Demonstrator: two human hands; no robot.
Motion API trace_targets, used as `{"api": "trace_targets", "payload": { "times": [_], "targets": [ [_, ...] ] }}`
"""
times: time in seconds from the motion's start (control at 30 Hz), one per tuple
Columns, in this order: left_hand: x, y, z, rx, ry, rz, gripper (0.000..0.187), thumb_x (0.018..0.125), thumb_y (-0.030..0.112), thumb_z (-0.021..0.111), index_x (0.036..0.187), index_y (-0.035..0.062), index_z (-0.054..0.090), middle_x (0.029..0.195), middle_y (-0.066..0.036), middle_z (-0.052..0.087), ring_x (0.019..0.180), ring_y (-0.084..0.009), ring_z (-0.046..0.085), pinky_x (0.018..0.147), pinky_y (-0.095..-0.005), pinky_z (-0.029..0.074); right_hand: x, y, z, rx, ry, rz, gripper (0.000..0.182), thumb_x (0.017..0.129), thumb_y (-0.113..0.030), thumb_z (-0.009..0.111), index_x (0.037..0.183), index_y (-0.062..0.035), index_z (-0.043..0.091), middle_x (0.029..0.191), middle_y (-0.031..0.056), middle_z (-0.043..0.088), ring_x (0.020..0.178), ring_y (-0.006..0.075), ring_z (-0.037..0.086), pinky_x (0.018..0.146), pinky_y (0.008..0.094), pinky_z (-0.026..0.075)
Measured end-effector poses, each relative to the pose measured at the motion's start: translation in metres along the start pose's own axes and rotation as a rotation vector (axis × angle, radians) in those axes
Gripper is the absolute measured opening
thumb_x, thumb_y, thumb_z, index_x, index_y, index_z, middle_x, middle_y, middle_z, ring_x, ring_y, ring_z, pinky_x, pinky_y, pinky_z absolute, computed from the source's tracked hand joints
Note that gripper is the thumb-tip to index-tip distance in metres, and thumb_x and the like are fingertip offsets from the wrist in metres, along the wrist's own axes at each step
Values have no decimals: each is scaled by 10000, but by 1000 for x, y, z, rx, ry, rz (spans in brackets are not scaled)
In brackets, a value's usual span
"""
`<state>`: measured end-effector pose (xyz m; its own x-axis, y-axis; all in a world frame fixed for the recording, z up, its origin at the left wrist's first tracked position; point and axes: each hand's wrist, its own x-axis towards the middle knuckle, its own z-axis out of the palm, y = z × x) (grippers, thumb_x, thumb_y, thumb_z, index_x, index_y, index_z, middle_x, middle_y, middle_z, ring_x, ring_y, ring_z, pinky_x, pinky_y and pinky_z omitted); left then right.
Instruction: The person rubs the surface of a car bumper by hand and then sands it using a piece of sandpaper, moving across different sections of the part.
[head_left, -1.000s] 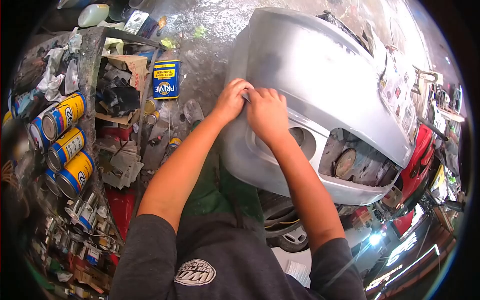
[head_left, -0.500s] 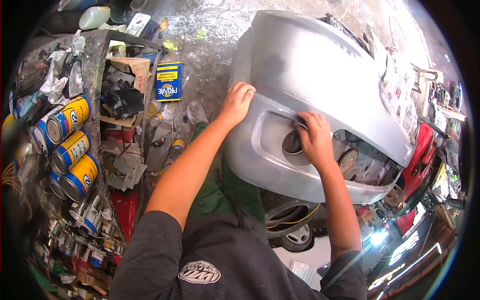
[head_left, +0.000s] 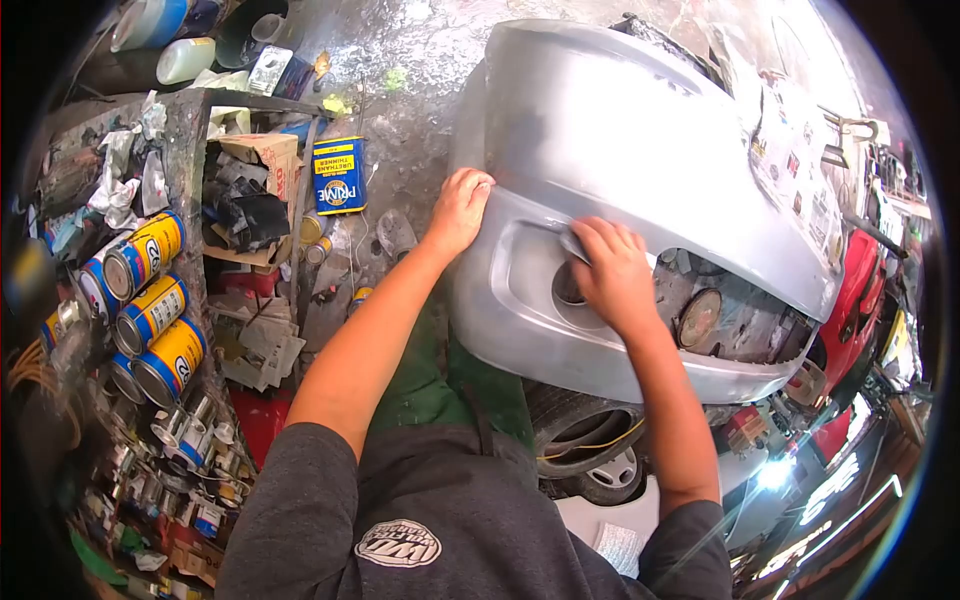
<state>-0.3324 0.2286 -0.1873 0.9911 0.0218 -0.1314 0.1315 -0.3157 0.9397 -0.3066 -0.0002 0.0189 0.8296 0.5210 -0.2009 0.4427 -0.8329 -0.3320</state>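
Note:
A grey car bumper (head_left: 600, 140) is raised in front of me, with a recessed pocket and a round hole (head_left: 568, 284) at its near corner. My left hand (head_left: 462, 210) has its fingers curled over the bumper's left edge. Inside the recess, beside the hole, my right hand (head_left: 612, 272) presses a small dark piece of sandpaper (head_left: 573, 243) against the surface. Most of that sheet is hidden under my fingers.
Paint cans (head_left: 165, 360) are stacked on the left bench. A blue thinner can (head_left: 339, 175) stands beyond a cardboard box (head_left: 265, 155). Tyres (head_left: 580, 430) lie below the bumper, and newspaper (head_left: 795, 165) covers part of its far side. A red car part (head_left: 850, 290) is at right.
My right hand has shifted slightly left along the recess with the sandpaper. My left hand keeps its hold on the edge. The whole view has moved a little.

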Motion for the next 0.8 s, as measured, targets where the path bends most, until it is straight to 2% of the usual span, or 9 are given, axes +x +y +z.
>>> {"api": "trace_targets", "payload": {
  "times": [0.1,0.2,0.3,0.33,0.47,0.57,0.6,0.7,0.8],
  "targets": [
    [-9,3,0,21,19,-45,249,1052,234,542,1172,48,655,1239,-167,626,1180,-371,586,1045,-445,456,-39,31,-27,-81,-40,-30,526,773,-138,761,1279,-69,634,1344,86,624,1203,303,598,1002,460,460],
    [-25,6,6,19,3,-63,432,1082,312,512,1406,29,551,1457,-215,523,1362,-390,492,1165,-440,378,-54,30,-16,-182,-55,-9,569,794,-165,769,1335,-66,622,1417,84,590,1267,285,572,1036,461,444],
    [-43,20,13,-47,-63,-179,628,1098,378,475,1584,6,334,1630,-239,337,1515,-388,320,1255,-434,258,-28,-5,7,-187,-37,-36,562,823,-181,743,1351,-39,614,1433,95,578,1297,262,553,1067,449,432],
    [-44,28,7,-91,-160,-235,741,1098,403,464,1629,-27,178,1690,-259,198,1575,-384,189,1283,-434,183,-12,-18,19,-190,-57,-48,548,839,-178,714,1356,-31,610,1432,98,577,1307,256,546,1076,443,430],
    [-58,34,1,-23,-201,-170,811,1080,405,503,1628,-54,119,1694,-289,140,1584,-400,153,1287,-442,171,11,-30,34,-234,-105,-93,505,879,-167,633,1360,-12,609,1426,102,580,1334,241,527,1096,436,424],
    [-73,36,-7,65,-247,-103,843,1059,388,548,1629,-52,109,1697,-285,135,1581,-403,160,1286,-444,179,-19,-12,16,-318,-64,-104,485,891,-164,616,1354,-20,621,1423,87,590,1343,233,520,1085,434,430],
    [-81,37,-7,61,-246,-103,880,1034,373,594,1628,-54,104,1693,-295,133,1578,-415,163,1283,-455,191,-27,-10,8,-333,-53,-65,486,883,-145,625,1355,-27,621,1414,83,600,1330,236,534,1062,428,440],
    [-108,46,-5,118,-198,-101,884,1024,362,612,1627,-52,114,1685,-308,140,1571,-433,170,1280,-464,201,-36,-13,-5,-316,-55,2,495,873,-123,635,1362,-46,616,1396,80,609,1287,244,566,1038,426,451],
    [-134,54,-1,115,-160,-143,899,999,351,649,1622,-51,141,1678,-318,149,1561,-455,184,1270,-481,226,-22,-30,-1,-211,-62,-61,427,869,-106,633,1294,-63,646,1356,77,631,1206,271,604,1010,433,466]
  ]
}}
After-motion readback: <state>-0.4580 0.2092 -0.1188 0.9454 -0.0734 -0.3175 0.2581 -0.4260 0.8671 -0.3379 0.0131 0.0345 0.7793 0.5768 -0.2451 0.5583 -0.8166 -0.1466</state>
